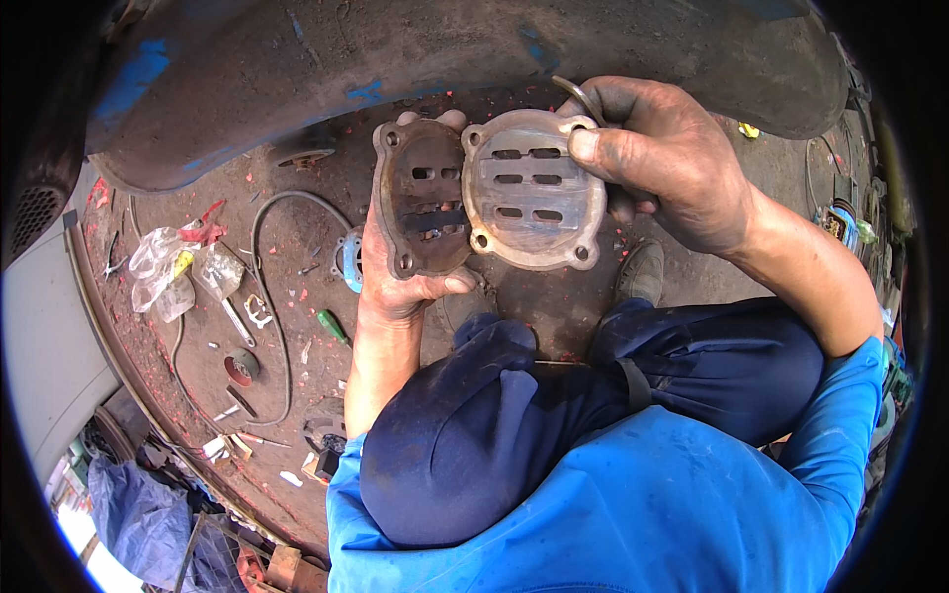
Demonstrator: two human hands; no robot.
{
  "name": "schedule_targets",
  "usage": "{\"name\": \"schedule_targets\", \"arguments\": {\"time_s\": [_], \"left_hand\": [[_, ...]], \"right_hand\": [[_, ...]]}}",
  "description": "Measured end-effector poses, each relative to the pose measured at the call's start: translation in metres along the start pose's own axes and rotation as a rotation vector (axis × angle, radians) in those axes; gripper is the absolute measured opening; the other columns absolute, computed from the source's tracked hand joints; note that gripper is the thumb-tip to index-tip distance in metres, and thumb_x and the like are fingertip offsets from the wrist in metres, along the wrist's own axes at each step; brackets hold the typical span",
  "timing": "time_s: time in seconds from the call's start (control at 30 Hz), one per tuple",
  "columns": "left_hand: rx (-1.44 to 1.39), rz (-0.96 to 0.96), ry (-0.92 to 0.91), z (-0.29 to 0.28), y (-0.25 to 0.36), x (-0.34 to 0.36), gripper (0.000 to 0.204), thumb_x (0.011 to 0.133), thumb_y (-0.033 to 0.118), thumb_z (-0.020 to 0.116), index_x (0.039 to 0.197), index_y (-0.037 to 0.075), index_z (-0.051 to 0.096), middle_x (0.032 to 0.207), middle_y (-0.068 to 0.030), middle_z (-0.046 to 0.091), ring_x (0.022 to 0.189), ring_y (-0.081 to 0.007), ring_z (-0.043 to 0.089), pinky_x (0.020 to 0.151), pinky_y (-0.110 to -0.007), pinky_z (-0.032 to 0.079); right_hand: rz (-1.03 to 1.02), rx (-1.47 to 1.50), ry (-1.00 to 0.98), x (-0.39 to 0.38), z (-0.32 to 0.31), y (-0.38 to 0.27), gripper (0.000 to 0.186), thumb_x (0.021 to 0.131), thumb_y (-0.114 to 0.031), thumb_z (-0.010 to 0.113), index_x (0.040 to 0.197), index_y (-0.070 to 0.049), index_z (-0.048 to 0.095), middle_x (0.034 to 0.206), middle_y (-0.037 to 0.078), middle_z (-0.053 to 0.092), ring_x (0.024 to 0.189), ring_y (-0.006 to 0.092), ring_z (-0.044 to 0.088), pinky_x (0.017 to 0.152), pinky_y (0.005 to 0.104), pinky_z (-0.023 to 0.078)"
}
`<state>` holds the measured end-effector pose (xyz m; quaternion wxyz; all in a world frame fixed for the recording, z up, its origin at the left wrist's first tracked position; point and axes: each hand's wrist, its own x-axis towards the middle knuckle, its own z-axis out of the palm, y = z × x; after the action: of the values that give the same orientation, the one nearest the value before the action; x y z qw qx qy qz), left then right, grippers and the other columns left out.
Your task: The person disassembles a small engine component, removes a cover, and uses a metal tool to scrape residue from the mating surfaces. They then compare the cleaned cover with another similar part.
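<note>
Above the floor [554, 311], our left grip [400, 287] clasps the dark plate [420, 193] from behind; our right grip [677, 153] pinches the pale plate [534, 196] at its upper right rim. The pale one lies just right of the dark, which is angled and looks taller than wide. Their rims seem to overlap; we cannot tell if they touch. Our left fingers are mostly hidden, and the curved strip [575, 92] by our right is hard to make out

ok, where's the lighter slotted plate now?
Head view, upper centre: the lighter plate is in the right hand, immediately right of the darker plate in the left hand.
</note>
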<state>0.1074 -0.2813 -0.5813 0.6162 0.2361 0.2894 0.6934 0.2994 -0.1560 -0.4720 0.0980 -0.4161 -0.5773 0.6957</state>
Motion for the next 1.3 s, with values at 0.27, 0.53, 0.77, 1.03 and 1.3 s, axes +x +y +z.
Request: {"name": "schedule_targets", "arguments": {"time_s": [0.27, 0.53, 0.77, 1.03, 1.3], "left_hand": [[0.31, 0.099, -0.158, -0.018, 0.005, 0.003, 0.131, 0.051, 0.023, 0.1, 0.155, 0.002, 0.023, 0.155, -0.0204, 0.036, 0.142, -0.0325, 0.039, 0.117, -0.049, 0.034], [0.413, 0.102, -0.182, -0.017, 0.008, 0.002, 0.124, 0.052, 0.016, 0.099, 0.153, -0.002, 0.029, 0.155, -0.0196, 0.036, 0.142, -0.0311, 0.039, 0.117, -0.046, 0.034], [0.504, 0.117, -0.182, -0.013, 0.011, 0.003, 0.113, 0.056, 0.02, 0.097, 0.149, -0.004, 0.037, 0.152, -0.0185, 0.038, 0.139, -0.0329, 0.041, 0.114, -0.046, 0.038], [0.865, 0.148, -0.226, -0.005, 0.018, 0.006, 0.105, 0.053, 0.013, 0.094, 0.146, 0.005, 0.046, 0.146, -0.02, 0.045, 0.135, -0.0348, 0.046, 0.11, -0.044, 0.042], [1.068, 0.357, -0.276, 0.007, 0.014, 0.01, 0.095, 0.058, 0.01, 0.092, 0.142, 0.005, 0.049, 0.14, -0.0205, 0.047, 0.13, -0.0365, 0.05, 0.103, -0.046, 0.048]], "right_hand": [[0.009, -0.001, -0.004, 0.001, 0.0, -0.002, 0.032, 0.089, -0.032, 0.067, 0.093, 0.0, 0.068, 0.073, 0.001, 0.061, 0.058, 0.0059, 0.053, 0.052, 0.0228, 0.043], [0.016, -0.01, -0.016, 0.003, -0.001, 0.0, 0.032, 0.089, -0.032, 0.067, 0.093, 0.0, 0.069, 0.073, 0.001, 0.061, 0.058, 0.0064, 0.053, 0.053, 0.0231, 0.043], [0.022, -0.025, -0.025, 0.004, -0.001, 0.001, 0.034, 0.089, -0.034, 0.068, 0.095, 0.0, 0.069, 0.073, 0.002, 0.061, 0.059, 0.0066, 0.054, 0.053, 0.0234, 0.044], [0.031, -0.039, -0.057, 0.005, -0.002, 0.002, 0.035, 0.088, -0.034, 0.068, 0.096, 0.001, 0.069, 0.074, 0.003, 0.063, 0.06, 0.0072, 0.056, 0.055, 0.0236, 0.046], [0.03, -0.047, -0.082, 0.008, -0.008, 0.006, 0.037, 0.09, -0.036, 0.068, 0.096, 0.001, 0.068, 0.075, 0.003, 0.063, 0.062, 0.0075, 0.056, 0.056, 0.0232, 0.046]]}}
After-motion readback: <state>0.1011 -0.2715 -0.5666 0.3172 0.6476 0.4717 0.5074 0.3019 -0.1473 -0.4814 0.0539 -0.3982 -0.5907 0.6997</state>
